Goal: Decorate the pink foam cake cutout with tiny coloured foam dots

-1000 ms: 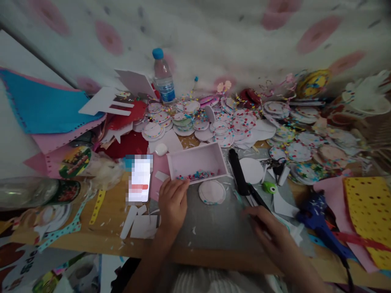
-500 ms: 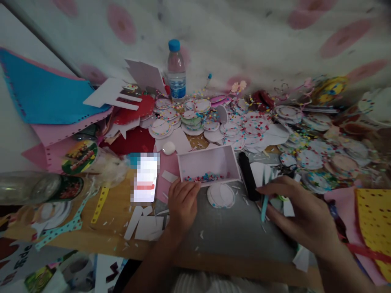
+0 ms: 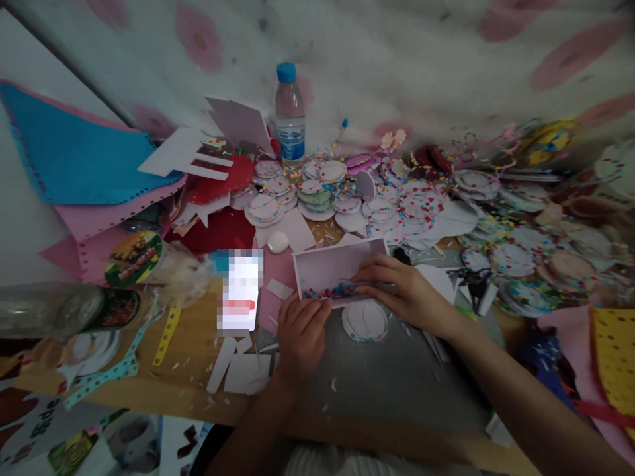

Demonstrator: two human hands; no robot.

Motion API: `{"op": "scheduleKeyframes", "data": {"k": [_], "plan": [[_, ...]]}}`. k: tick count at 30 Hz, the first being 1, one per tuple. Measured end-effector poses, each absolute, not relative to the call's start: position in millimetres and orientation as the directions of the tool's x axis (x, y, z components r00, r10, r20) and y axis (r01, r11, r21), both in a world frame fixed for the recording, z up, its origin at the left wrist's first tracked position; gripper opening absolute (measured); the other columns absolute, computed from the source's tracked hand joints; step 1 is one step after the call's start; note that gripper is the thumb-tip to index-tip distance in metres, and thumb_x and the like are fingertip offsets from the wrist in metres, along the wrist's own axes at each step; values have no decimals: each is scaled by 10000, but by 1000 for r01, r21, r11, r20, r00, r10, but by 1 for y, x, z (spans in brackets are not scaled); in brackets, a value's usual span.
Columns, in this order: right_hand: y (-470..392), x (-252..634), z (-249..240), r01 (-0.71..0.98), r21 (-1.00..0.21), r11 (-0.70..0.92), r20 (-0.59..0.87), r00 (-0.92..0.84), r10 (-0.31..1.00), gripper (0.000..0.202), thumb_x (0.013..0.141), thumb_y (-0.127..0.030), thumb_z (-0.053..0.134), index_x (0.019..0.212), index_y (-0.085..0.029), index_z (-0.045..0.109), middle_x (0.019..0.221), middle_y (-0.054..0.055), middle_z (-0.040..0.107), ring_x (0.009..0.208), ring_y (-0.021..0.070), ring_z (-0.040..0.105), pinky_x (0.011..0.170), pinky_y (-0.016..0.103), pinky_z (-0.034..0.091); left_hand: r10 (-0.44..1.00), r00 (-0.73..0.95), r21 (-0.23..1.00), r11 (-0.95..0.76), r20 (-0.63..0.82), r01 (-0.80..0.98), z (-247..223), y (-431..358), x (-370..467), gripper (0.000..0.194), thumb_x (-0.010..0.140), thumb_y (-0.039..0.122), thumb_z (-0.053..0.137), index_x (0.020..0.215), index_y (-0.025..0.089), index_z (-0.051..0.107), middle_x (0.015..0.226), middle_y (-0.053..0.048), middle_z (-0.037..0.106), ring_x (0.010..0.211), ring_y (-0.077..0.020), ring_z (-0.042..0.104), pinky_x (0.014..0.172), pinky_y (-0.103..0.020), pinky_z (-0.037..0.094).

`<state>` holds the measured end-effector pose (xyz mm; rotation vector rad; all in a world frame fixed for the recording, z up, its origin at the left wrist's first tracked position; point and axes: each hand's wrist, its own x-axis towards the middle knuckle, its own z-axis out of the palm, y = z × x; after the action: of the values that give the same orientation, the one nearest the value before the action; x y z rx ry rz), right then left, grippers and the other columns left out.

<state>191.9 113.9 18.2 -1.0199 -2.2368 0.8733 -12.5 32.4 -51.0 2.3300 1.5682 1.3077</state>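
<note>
An open white box (image 3: 317, 261) stands tilted towards me, with small red, blue and white beads or confetti bits (image 3: 330, 289) along its near inside edge. My left hand (image 3: 301, 330) grips the box's near left edge, fingers curled over the rim. My right hand (image 3: 397, 287) reaches over the box's right side with fingertips pinched inside it. Between those fingers are thin tweezers (image 3: 347, 281), mostly hidden, their tips at the bits. Just in front of the box lies a round white disc (image 3: 364, 321) with coloured dots on its rim.
Stacks of decorated paper discs (image 3: 381, 211) fill the back and right. A water bottle (image 3: 290, 119) stands behind them. Left of the box lie a lit phone (image 3: 241, 291), white paper pieces (image 3: 247, 371) and a tipped jar (image 3: 59, 307). A grey mat (image 3: 372, 377) covers the near table.
My right hand has moved left from beside the black cylinder into the box, and the light-blue tweezers have left that spot. My left hand stays on the box.
</note>
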Motion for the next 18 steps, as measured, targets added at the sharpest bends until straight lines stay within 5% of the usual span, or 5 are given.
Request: {"op": "scheduleKeyframes", "data": {"k": [7, 18], "plan": [[115, 187, 7, 516, -738, 435, 183, -468, 865, 64, 879, -234, 594, 835, -192, 616, 764, 11, 672, 693, 137, 627, 650, 246, 485, 774, 126, 453, -486, 621, 747, -53, 33, -13, 342, 878, 23, 465, 1068, 211, 678, 900, -46, 756, 862, -171, 684, 957, -397, 424], [113, 187, -2, 520, -716, 466, 201, -486, 851, 76, 878, -232, 583, 817, -200, 614, 760, 18, 674, 733, 158, 638, 672, 261, 486, 775, 126, 453, -485, 620, 748, -53, 33, -13, 322, 881, 25, 479, 1071, 208, 665, 904, -44, 753, 869, -171, 676, 954, -405, 425]]}}
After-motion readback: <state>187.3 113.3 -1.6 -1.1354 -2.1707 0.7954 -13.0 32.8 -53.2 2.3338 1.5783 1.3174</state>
